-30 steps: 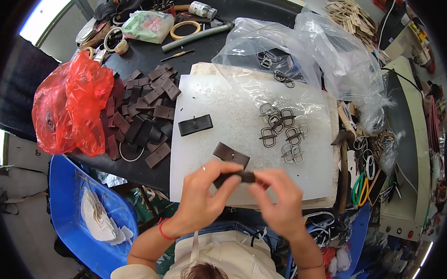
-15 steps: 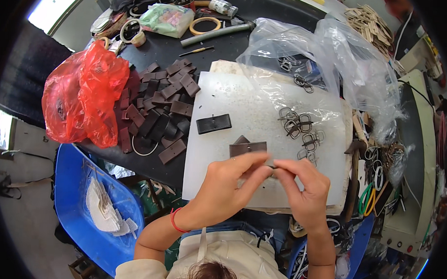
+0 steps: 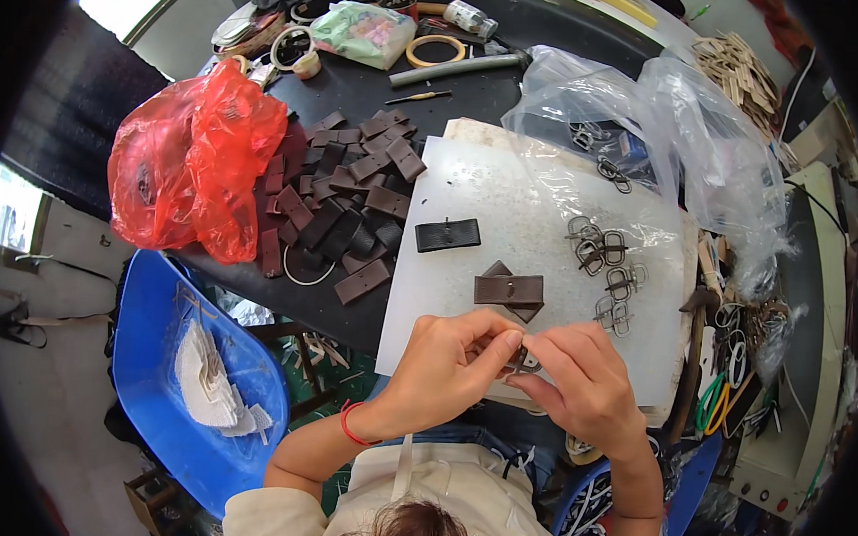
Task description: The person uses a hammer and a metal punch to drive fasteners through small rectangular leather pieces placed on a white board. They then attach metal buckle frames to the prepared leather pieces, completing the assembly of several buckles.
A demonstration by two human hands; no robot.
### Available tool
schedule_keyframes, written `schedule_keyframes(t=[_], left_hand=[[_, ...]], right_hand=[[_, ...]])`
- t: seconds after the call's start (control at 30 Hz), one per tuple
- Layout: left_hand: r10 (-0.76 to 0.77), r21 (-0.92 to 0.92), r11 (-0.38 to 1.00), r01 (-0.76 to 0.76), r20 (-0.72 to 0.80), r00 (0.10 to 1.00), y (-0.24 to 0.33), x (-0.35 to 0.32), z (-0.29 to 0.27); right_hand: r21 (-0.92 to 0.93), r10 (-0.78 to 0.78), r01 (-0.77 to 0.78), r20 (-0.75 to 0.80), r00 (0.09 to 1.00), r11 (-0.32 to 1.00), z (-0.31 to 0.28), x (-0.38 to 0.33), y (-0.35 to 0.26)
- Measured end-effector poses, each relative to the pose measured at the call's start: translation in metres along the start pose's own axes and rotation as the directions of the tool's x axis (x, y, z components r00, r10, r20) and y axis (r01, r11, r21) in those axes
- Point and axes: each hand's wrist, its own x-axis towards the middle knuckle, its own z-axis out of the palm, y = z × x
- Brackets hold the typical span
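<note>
Above the near edge of the white board, my two hands meet at a small metal buckle. My left hand pinches its left side between thumb and forefinger. The fingers of my right hand close around the other side, hiding part of it. Just beyond my fingertips lie dark brown leather pieces, one crossed over another. A black leather piece rests farther left on the board. Several loose metal buckles are scattered on the board's right side.
Left of the board is a pile of brown and black leather pieces, beside a red plastic bag. Clear plastic bags cover the far right. A metal rod and tape rolls lie at the back. A blue tub stands below left.
The view has shifted, so the table appears farther right. My right hand has turned, its fingers now bent over the buckle, which shows more plainly between my hands.
</note>
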Motion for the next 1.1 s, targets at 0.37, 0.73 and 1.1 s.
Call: schedule_keyframes(t=[0.37, 0.73, 1.1], left_hand=[[0.233, 0.284, 0.953, -0.108, -0.454, 0.86, -0.028, -0.017, -0.053], [0.422, 0.511, 0.855, -0.087, -0.589, 0.689, -0.058, -0.026, -0.089], [0.209, 0.291, 0.94, -0.177, -0.084, 0.974, 0.013, -0.023, -0.015]], right_hand=[[-0.033, 0.156, -0.161, -0.121, 0.98, 0.986, 0.019, -0.003, -0.006], [0.263, 0.35, -0.335, -0.009, 0.937, 0.905, 0.014, -0.012, -0.019], [0.189, 0.109, -0.079, -0.158, 0.981, 0.979, 0.002, -0.013, -0.023]])
